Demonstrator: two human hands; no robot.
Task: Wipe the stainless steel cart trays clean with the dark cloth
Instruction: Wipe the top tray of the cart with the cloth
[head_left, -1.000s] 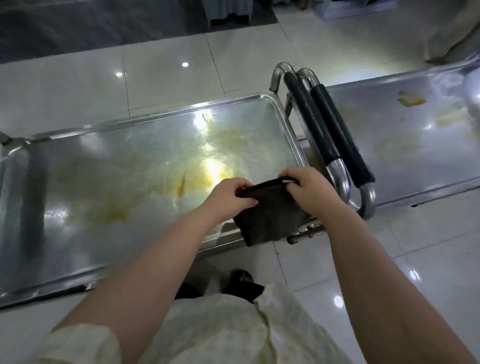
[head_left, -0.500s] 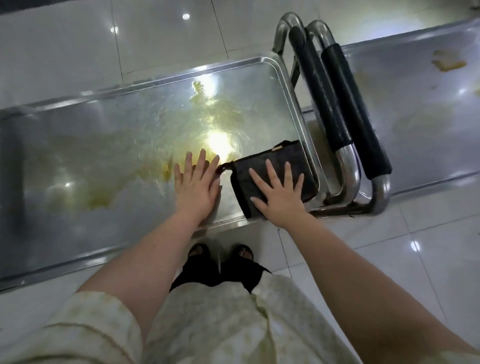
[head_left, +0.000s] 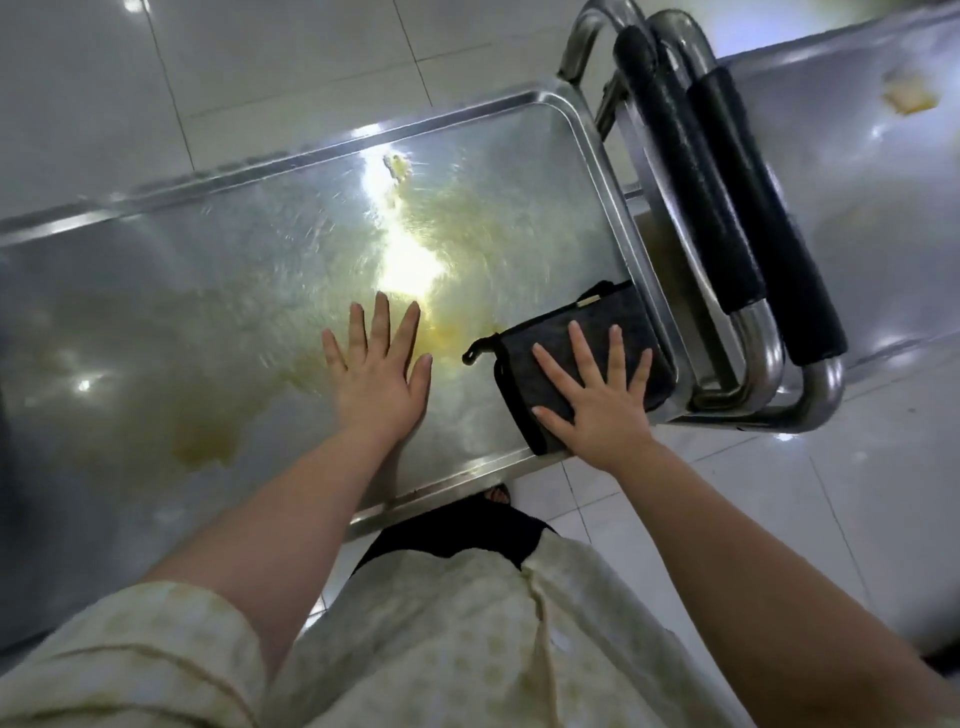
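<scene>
A stainless steel cart tray lies in front of me, smeared with yellowish stains across its middle and left. The folded dark cloth lies flat in the tray's near right corner. My right hand presses flat on the cloth with fingers spread. My left hand rests flat on the bare tray surface just left of the cloth, fingers spread, holding nothing. A second steel tray sits to the right with a yellow blot near its far edge.
Two cart handles with black foam grips stand between the two trays. White tiled floor surrounds the carts. My feet show under the near tray edge.
Both hands first held the cloth up at the tray's near edge. It was then laid flat in the right corner, and my left hand moved a little away from it.
</scene>
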